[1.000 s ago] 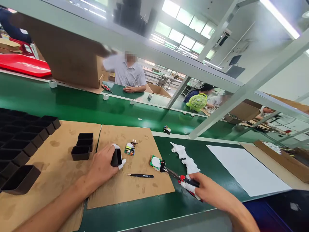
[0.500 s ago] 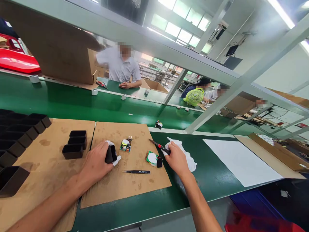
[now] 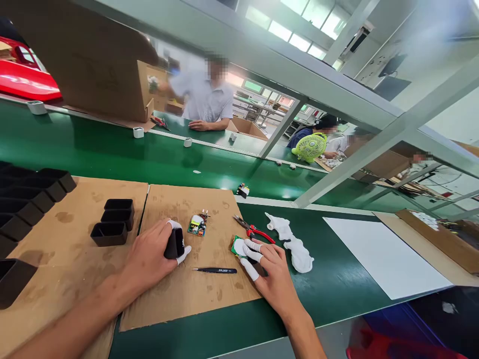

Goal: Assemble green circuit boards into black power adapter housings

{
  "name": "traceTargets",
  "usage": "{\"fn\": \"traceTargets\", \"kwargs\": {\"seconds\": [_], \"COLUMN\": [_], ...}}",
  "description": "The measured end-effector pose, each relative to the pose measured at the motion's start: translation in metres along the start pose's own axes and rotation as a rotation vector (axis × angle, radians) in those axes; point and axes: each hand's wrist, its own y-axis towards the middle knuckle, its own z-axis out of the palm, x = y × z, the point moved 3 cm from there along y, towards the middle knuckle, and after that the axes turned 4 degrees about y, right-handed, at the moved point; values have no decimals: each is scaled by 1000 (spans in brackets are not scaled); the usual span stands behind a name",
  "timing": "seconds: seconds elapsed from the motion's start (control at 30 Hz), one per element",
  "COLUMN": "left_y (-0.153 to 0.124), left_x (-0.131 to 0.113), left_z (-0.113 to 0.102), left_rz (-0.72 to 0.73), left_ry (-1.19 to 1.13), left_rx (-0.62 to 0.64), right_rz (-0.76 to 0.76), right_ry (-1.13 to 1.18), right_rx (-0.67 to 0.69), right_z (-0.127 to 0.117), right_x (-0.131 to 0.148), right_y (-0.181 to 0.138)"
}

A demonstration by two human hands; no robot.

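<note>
My left hand (image 3: 159,249), white cots on its fingertips, is closed around a small black plastic case (image 3: 174,244). My right hand (image 3: 270,269), also with finger cots, has its thumb and fingers on a green circuit board (image 3: 238,246) with a white round patch; part of the board is hidden under them. Just beyond it lie red-handled pliers (image 3: 252,231), jaws pointing left. Another circuit board (image 3: 197,225), with components and prongs, rests on the cardboard between my hands. Nearer me are black tweezers (image 3: 217,270).
Several black cases (image 3: 32,199) stand in rows at left, with three more (image 3: 110,234) beside my left hand. A crumpled white cloth (image 3: 301,255) and a white sheet (image 3: 385,257) lie at right. Across the green conveyor (image 3: 160,159) sits a person (image 3: 213,102).
My right hand has let go of the pliers, which now lie on the bench, and has moved nearer me onto the green circuit board. My left hand still holds the black case.
</note>
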Motion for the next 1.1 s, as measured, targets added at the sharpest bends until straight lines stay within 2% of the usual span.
{"fn": "traceTargets", "kwargs": {"seconds": [0.17,0.33,0.4,0.5,0.6,0.7,0.83,0.97,1.1], "left_y": [1,2,0,-2,0,6,14,16,15], "left_x": [-1,-2,1,9,13,12,8,6,5], "left_z": [-2,-5,-5,-2,0,-2,-7,-5,-5], "left_rz": [-21,-86,-157,-255,-249,-186,-135,-165,-172], "left_ry": [-23,-88,-209,-413,-488,-544,-669,-865,-837], "left_rx": [31,52,65,85,98,70,10,25,-30], "right_rz": [52,217,269,328,367,365,347,254,134], "right_ry": [12,7,10,-56,-119,-112,-11,142,266], "right_rx": [-38,-108,-22,140,228,282,299,278,228], "right_z": [0,-9,0,28,56,73,79,77,60], "right_x": [-2,25,43,66,78,79,74,67,61], "right_y": [-3,20,42,83,122,147,156,152,147]}}
